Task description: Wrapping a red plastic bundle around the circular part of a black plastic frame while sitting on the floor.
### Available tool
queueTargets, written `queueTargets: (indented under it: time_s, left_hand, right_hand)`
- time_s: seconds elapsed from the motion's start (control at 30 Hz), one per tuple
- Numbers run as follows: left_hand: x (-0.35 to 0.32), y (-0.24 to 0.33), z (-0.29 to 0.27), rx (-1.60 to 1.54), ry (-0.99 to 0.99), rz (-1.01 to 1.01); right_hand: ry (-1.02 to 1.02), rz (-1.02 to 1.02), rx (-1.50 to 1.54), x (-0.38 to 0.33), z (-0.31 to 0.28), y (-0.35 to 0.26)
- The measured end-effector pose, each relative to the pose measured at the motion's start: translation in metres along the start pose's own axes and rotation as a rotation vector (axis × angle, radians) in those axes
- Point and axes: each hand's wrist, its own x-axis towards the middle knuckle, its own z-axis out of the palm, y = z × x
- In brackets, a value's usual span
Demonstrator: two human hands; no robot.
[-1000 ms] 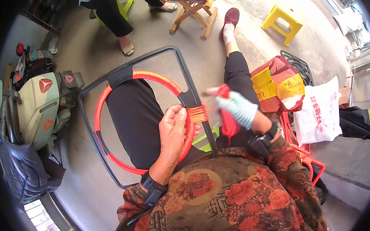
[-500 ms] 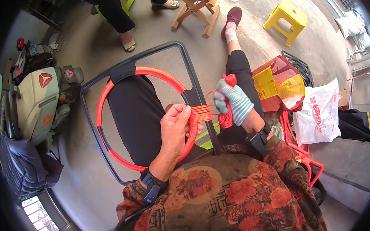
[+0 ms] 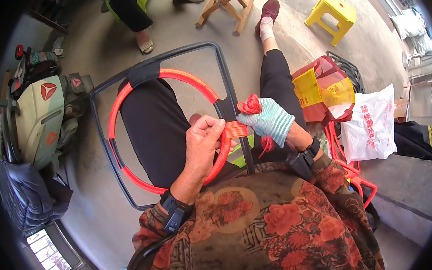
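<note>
Across my lap lies a dark tubular metal frame (image 3: 225,77) with a round ring (image 3: 193,83) inside it. Red-orange cord covers most of the ring; some dark stretches are bare of it. Flat, close turns of cord (image 3: 236,129) bridge the ring and the frame's right side bar. Bare, my left hand (image 3: 202,141) pinches the ring at the left end of these turns, thumb on top. My right hand (image 3: 269,122), in a light-blue striped glove, closes round a bundle of red cord (image 3: 250,104) right beside the side bar. Loops stick out above and below the fist.
A yellow stool (image 3: 331,16) stands far right. Nearer are a red-yellow bag (image 3: 317,91), a white plastic bag (image 3: 370,125) and a red metal frame (image 3: 362,188). A scooter (image 3: 39,118) is parked at left. Another person's legs (image 3: 128,11) and a wooden folding stool (image 3: 225,8) are at the far side.
My right hand has moved left and up, close against the side bar, with the cord bundle turned in its grip. The left hand keeps its pinch; the view has shifted slightly.
</note>
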Motion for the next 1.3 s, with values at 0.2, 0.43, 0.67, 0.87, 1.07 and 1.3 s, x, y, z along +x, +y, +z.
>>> queueTargets:
  time_s: [0.2,0.43,0.67,0.87,1.07,1.3]
  left_hand:
    - [-0.003,-0.003,-0.002,0.034,0.007,-0.024]
    - [0.002,0.005,-0.004,-0.121,0.009,0.012]
    - [-0.011,0.035,-0.012,-0.284,-0.023,0.034]
    - [-0.02,0.046,-0.019,-0.197,-0.078,0.007]
    - [-0.019,0.04,-0.018,-0.197,-0.036,-0.011]
    - [-0.014,0.029,-0.01,-0.232,0.029,0.027]
  right_hand:
    - [-0.019,0.128,0.095,0.0,0.004,0.007]
    - [-0.04,0.077,0.693,-0.003,-0.004,0.021]
    - [0.129,0.019,0.845,-0.015,-0.022,-0.005]
    - [0.39,-0.031,-0.095,-0.02,-0.023,-0.024]
    - [0.436,-0.508,-0.691,-0.031,-0.023,-0.048]
    - [0.566,-0.861,-1.333,-0.02,0.006,-0.091]
